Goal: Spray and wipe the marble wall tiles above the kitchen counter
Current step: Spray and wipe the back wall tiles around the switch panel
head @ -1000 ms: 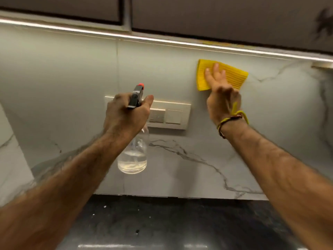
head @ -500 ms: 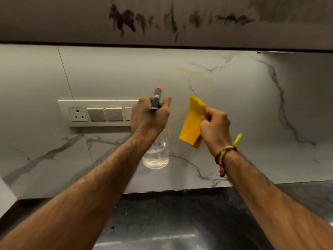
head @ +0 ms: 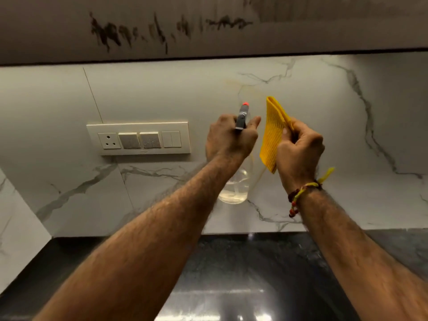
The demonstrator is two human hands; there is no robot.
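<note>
1. Gripping the spray bottle (head: 234,186) by its neck, the left hand (head: 229,140) is curling its fingers round the trigger head, thumb lying beside it, so the red-tipped nozzle (head: 245,104) is pointing at the marble wall (head: 301,107) ahead.
2. The bottle is hanging upright just in front of the wall, right of the switch plate (head: 139,139); that aim is probably keeping mist off the socket.
3. The right hand (head: 298,149) is pinching a folded yellow cloth (head: 272,135) between thumb and curled fingers, holding it on edge and off the wall.
4. The cloth is sitting just beside the nozzle, likely so it can go flat onto the wet patch at once.
5. A faint yellowish mark is showing on the wall above the nozzle; it is probably the target, though I cannot tell whether it is a stain or veining.
6. Both forearms are reaching over the dark counter (head: 254,262), which is lying below the tiles.
7. Whether any spray is leaving the nozzle I cannot tell.
</note>
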